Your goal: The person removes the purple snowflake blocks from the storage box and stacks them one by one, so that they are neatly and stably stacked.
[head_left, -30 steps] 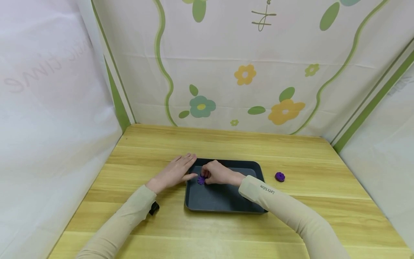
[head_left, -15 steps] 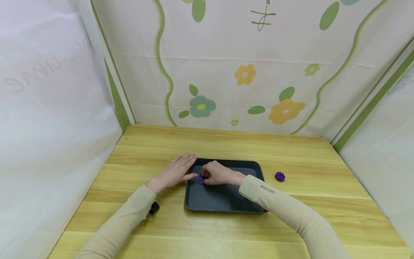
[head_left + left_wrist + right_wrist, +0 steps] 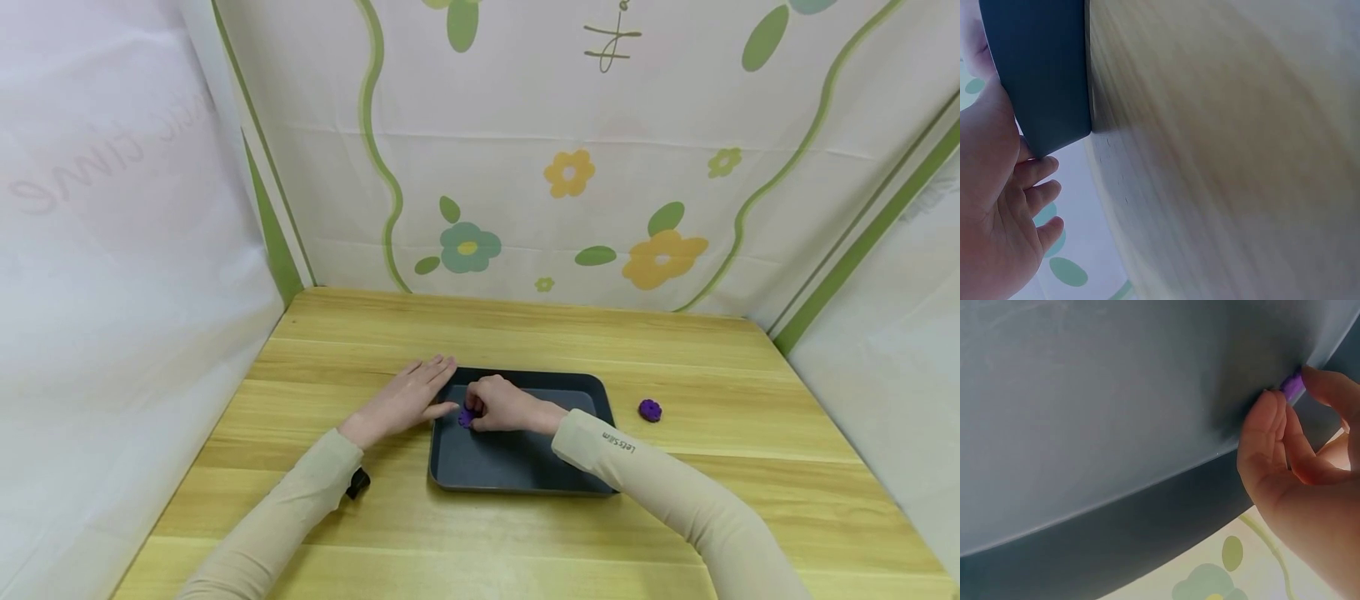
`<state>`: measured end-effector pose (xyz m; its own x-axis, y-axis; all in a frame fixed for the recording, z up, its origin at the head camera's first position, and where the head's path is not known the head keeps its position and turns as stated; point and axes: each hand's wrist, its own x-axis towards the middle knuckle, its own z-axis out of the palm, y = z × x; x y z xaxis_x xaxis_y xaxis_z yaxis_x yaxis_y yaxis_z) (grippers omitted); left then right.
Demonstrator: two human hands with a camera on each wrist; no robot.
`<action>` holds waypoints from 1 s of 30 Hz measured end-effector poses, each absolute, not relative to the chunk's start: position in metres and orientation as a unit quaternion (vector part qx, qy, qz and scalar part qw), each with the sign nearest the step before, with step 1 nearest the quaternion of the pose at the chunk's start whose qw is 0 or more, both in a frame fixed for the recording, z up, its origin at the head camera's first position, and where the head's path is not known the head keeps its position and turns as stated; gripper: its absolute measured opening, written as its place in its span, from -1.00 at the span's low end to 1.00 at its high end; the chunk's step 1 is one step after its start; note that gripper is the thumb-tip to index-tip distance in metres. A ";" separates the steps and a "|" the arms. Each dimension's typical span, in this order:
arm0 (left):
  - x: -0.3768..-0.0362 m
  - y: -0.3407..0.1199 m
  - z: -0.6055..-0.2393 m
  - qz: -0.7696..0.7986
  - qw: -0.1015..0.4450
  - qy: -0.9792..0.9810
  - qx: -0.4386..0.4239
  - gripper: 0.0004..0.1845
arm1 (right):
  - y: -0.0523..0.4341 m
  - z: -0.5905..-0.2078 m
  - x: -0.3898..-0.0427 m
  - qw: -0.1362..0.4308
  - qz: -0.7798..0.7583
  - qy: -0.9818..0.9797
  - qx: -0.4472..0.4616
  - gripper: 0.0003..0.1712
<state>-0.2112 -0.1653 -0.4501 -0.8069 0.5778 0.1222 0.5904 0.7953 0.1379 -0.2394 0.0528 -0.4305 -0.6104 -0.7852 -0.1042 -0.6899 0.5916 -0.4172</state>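
Observation:
A dark grey rectangular baking tray lies on the wooden table. Over its back left part, my right hand pinches a small purple disc with a notched edge between thumb and fingers. In the right wrist view, the purple disc shows edge-on at the fingertips, close to the tray floor, partly covered by the fingers. My left hand rests at the tray's back left corner, fingers extended and thumb reaching over the rim. The left wrist view has the left hand against the tray's outer wall.
Right of the tray, another purple notched piece lies on the table. A black object shows beside the left sleeve. White cloth with printed flowers walls off the back and both sides.
Both hands and the tray stay in nearly the same place. The purple disc in the right hand shows slightly less of its face than a second ago.

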 end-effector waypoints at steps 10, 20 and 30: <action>-0.211 -0.165 -0.450 -0.087 0.039 -0.946 -0.309 -0.22 | 0.051 -0.432 -0.240 0.145 -0.174 0.886 -0.405 -0.73; -0.211 -0.165 -0.451 -0.086 0.026 -0.948 -0.306 -0.21 | 0.056 -0.434 -0.239 0.141 -0.183 0.884 -0.406 -0.72; -0.210 -0.165 -0.449 -0.088 0.027 -0.949 -0.303 -0.21 | 0.065 -0.429 -0.240 0.141 -0.202 0.880 -0.407 -0.73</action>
<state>-0.2105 -0.1652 -0.4493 -0.8150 0.5700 0.1045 0.5795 0.8010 0.1500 -0.2397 0.0648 -0.4288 -0.6289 -0.7730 -0.0830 -0.6593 0.5869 -0.4700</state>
